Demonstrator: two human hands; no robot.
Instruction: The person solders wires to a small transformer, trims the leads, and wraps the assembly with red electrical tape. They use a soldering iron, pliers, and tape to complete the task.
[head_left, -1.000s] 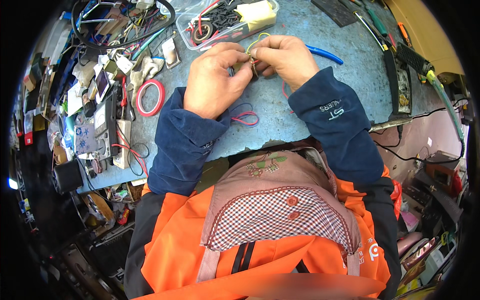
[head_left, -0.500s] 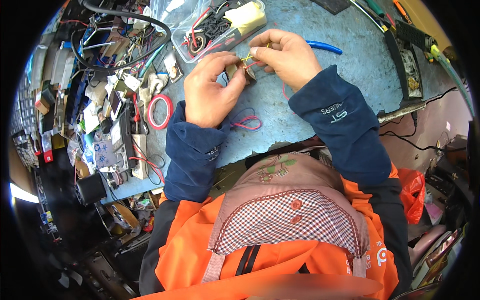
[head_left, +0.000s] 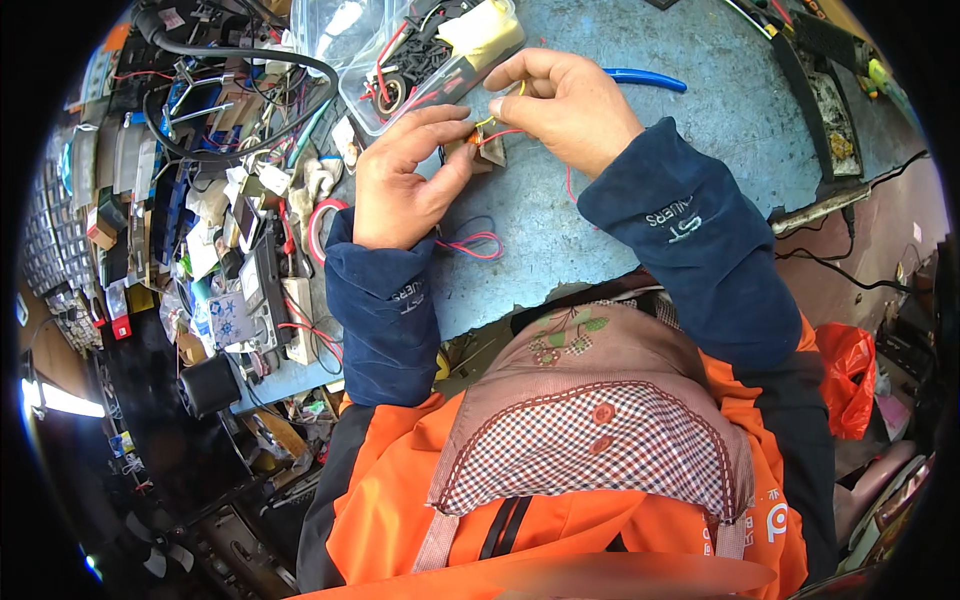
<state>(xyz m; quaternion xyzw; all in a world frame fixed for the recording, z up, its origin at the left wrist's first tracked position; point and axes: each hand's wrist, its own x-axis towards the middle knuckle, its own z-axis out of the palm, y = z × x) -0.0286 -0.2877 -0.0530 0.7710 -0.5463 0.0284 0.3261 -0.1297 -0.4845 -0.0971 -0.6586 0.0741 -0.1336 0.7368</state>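
Note:
My left hand (head_left: 412,185) is closed on a small boxy component (head_left: 490,154) with a brown and orange side, just above the blue worktop. Its fingers hide part of the piece, so its exact kind cannot be told. A yellow wire (head_left: 486,122) leads from it toward my right hand (head_left: 578,112), which pinches that wire between thumb and forefinger. A red wire (head_left: 505,132) also comes off the component and passes under the right hand. Thin red and dark wires (head_left: 475,243) lie looped on the worktop below my left hand.
Behind the hands stands a clear plastic box (head_left: 368,118) with black parts and a yellow block. A blue tube (head_left: 648,79) lies to the right. Left are a red tape roll (head_left: 318,226), a black cable (head_left: 250,52) and heaped tools. The worktop (head_left: 560,250) has a chipped front edge.
My view has shifted slightly. The component has turned in my left fingers, showing an orange part, and the yellow wire is drawn up toward my right hand.

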